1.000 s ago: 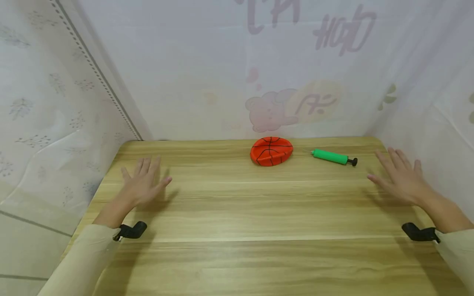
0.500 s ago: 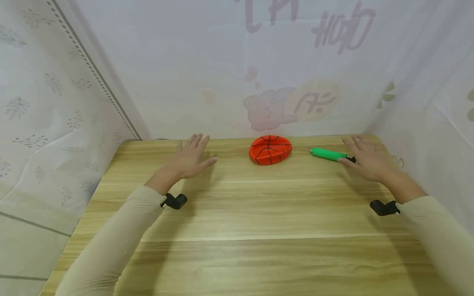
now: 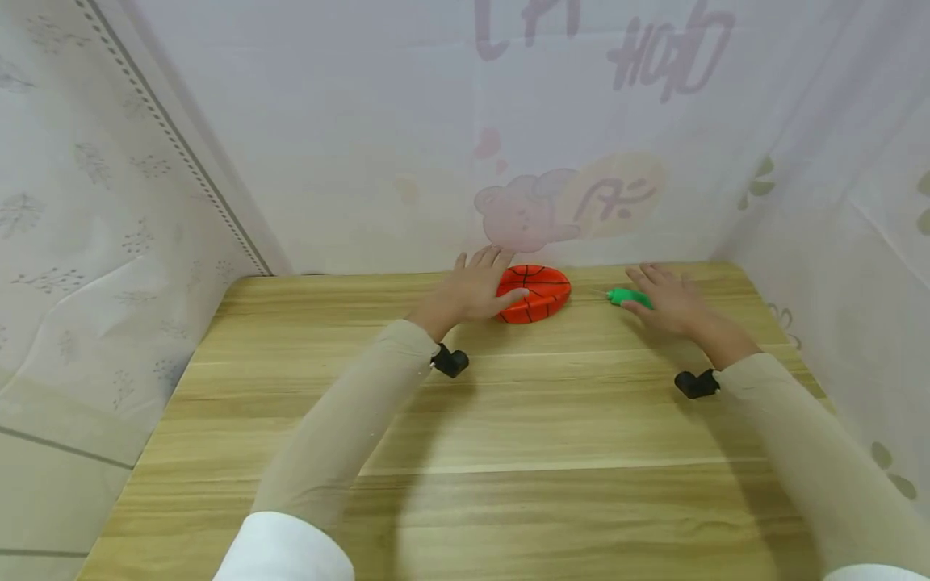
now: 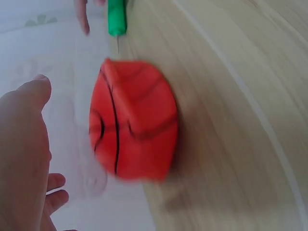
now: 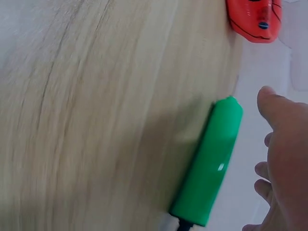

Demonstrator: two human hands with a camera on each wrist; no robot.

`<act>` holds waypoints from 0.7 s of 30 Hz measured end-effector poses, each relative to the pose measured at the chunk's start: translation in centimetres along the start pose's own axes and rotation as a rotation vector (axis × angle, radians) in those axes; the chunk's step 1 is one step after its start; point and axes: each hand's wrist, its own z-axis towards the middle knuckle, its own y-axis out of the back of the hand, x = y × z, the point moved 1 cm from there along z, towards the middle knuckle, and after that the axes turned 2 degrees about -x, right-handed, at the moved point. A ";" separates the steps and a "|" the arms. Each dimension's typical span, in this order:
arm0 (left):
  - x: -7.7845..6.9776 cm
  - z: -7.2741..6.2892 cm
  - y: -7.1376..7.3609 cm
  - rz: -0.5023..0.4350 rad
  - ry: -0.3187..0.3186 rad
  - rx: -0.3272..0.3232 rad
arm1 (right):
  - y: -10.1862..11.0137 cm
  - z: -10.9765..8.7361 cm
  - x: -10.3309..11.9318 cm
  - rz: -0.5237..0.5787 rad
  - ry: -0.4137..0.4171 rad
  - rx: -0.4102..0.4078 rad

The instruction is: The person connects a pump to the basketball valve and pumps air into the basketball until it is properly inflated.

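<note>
1. A dented red rubber ball with black basketball lines (image 3: 548, 292) lies right of upper centre in the head view, partly hidden by the left hand.
2. A slim green cylindrical pump with a thin needle (image 5: 209, 161) lies farther right, its needle towards the ball.
3. The left hand (image 3: 472, 292) hovers just beside the ball, fingers extended and released, thumb spread.
4. The right hand (image 3: 670, 305) hovers over the pump, fingers loosely extended, grasping nothing.
5. Beneath is a light wood-grain table (image 3: 523, 420); a pale printed curtain (image 3: 349, 161) fills the upper frame.
</note>
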 end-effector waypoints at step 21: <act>-6.2 6.6 -6.8 0.282 0.100 0.012 | -3.5 1.6 -0.5 -0.020 0.050 -0.031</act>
